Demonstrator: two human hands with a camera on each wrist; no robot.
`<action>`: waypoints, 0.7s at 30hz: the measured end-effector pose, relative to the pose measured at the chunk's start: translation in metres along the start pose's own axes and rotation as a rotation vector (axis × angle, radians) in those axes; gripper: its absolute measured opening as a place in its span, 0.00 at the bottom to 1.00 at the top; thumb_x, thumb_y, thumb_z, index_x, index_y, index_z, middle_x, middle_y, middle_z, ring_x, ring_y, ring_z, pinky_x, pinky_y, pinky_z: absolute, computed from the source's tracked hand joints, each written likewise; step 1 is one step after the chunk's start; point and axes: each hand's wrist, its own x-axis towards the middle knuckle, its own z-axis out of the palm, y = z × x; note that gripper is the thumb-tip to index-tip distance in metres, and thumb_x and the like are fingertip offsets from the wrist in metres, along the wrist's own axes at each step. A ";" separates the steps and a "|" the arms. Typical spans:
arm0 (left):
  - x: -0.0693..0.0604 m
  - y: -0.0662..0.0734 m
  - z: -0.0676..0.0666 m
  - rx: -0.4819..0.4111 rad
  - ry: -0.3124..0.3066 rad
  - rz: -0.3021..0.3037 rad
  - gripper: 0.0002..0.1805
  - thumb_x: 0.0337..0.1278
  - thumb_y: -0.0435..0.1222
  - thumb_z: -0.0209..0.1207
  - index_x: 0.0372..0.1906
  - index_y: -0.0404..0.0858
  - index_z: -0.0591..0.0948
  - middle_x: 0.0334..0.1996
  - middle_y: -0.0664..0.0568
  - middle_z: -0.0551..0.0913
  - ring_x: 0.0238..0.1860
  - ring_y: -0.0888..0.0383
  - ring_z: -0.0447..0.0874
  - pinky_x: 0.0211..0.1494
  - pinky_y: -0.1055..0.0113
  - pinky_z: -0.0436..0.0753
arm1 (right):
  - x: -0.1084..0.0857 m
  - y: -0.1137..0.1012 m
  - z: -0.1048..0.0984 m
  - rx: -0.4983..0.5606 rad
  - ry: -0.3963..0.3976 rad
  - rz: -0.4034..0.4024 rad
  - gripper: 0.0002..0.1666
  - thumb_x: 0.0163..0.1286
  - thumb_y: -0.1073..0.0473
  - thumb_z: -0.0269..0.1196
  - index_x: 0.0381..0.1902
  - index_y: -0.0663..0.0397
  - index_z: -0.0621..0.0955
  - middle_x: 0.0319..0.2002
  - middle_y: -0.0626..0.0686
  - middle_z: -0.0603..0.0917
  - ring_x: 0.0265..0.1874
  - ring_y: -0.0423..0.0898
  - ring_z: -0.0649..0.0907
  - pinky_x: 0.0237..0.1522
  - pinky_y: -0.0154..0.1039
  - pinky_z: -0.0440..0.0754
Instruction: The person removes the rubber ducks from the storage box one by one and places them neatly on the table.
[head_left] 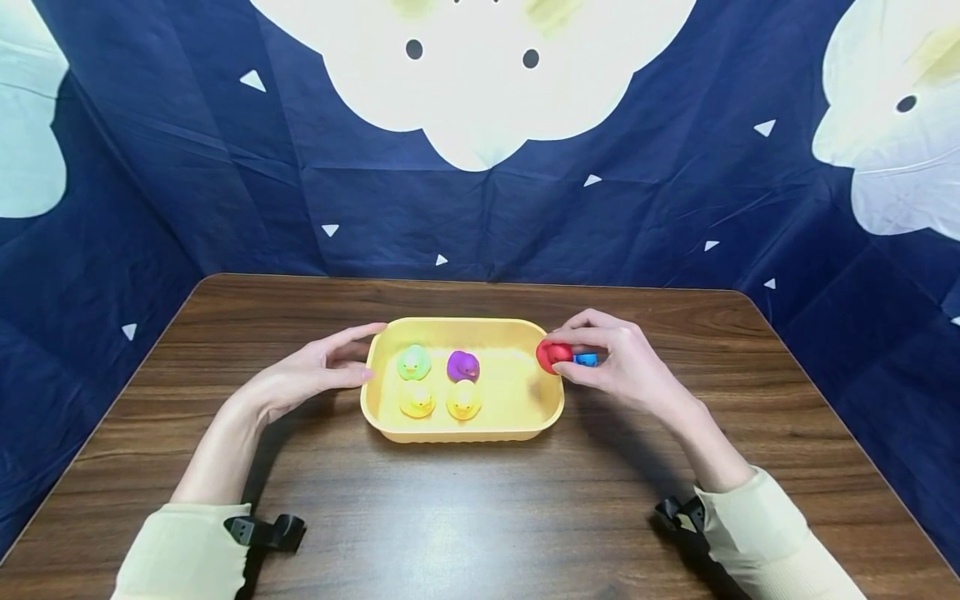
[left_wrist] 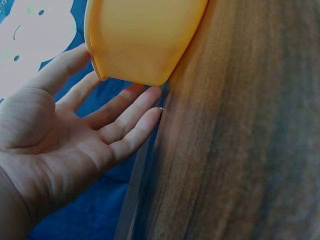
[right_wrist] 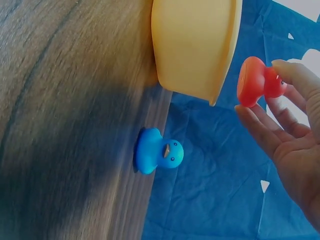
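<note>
A yellow tub [head_left: 513, 400] stands on the table with a green rubber duck [head_left: 414, 362], a purple duck [head_left: 462, 366] and two yellow ducks [head_left: 417, 399] inside. My left hand [head_left: 311, 371] touches the tub's left end, its fingers extended against the outside, as the left wrist view also shows. With thumb and fingers, my right hand [head_left: 618, 354] pinches a red rubber duck [right_wrist: 252, 82] above the tub's right rim. Beneath that hand a blue rubber duck [right_wrist: 155, 151] sits on the table, to the right of the tub; the head view shows only part of it.
The brown wood-grain table [head_left: 442, 517] extends around the tub on all sides. Behind it hangs a dark blue cloth [head_left: 375, 225] with white cloud and triangle prints. Each sleeve cuff carries a black wrist camera [head_left: 270, 531].
</note>
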 end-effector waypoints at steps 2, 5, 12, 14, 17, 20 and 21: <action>0.000 0.000 0.000 -0.001 0.000 0.000 0.38 0.69 0.42 0.62 0.80 0.54 0.61 0.74 0.39 0.70 0.74 0.41 0.68 0.70 0.52 0.74 | -0.001 0.002 -0.001 0.003 0.014 -0.006 0.20 0.55 0.63 0.79 0.47 0.50 0.91 0.41 0.46 0.87 0.41 0.40 0.85 0.42 0.28 0.80; 0.000 0.000 0.000 0.000 0.001 0.002 0.38 0.69 0.42 0.62 0.80 0.53 0.61 0.74 0.39 0.70 0.74 0.41 0.68 0.70 0.52 0.74 | -0.004 0.005 -0.003 0.025 0.032 0.001 0.21 0.54 0.65 0.80 0.47 0.52 0.91 0.41 0.47 0.87 0.41 0.41 0.85 0.41 0.24 0.79; 0.000 0.000 0.001 0.005 0.005 0.002 0.38 0.69 0.42 0.62 0.80 0.54 0.61 0.74 0.39 0.70 0.74 0.41 0.69 0.70 0.52 0.74 | -0.011 0.009 -0.011 0.131 0.023 0.094 0.21 0.56 0.66 0.79 0.49 0.52 0.90 0.43 0.48 0.86 0.41 0.35 0.86 0.43 0.31 0.87; 0.000 0.001 0.001 0.004 0.005 0.003 0.38 0.69 0.42 0.62 0.80 0.54 0.61 0.74 0.39 0.70 0.74 0.41 0.69 0.70 0.51 0.73 | -0.013 0.012 -0.013 0.144 0.025 0.116 0.21 0.56 0.66 0.78 0.49 0.52 0.90 0.44 0.49 0.86 0.41 0.35 0.87 0.43 0.34 0.88; 0.000 0.001 0.001 0.007 0.005 0.001 0.38 0.69 0.42 0.62 0.80 0.54 0.61 0.74 0.39 0.70 0.74 0.41 0.69 0.70 0.51 0.73 | -0.016 0.015 -0.015 0.152 0.031 0.141 0.20 0.57 0.65 0.78 0.49 0.52 0.90 0.44 0.50 0.86 0.39 0.36 0.88 0.44 0.35 0.88; 0.000 0.000 0.000 0.008 0.005 0.002 0.38 0.69 0.42 0.62 0.80 0.54 0.61 0.74 0.39 0.70 0.74 0.41 0.69 0.70 0.52 0.74 | -0.018 0.019 -0.017 0.170 0.037 0.171 0.20 0.58 0.65 0.78 0.49 0.51 0.90 0.44 0.50 0.86 0.39 0.36 0.88 0.45 0.34 0.88; 0.000 0.000 0.000 0.010 0.006 0.002 0.38 0.69 0.42 0.62 0.80 0.54 0.61 0.74 0.39 0.70 0.74 0.41 0.69 0.70 0.52 0.74 | -0.018 0.020 -0.018 0.176 0.040 0.180 0.20 0.58 0.65 0.78 0.49 0.51 0.90 0.44 0.50 0.86 0.39 0.36 0.88 0.45 0.34 0.87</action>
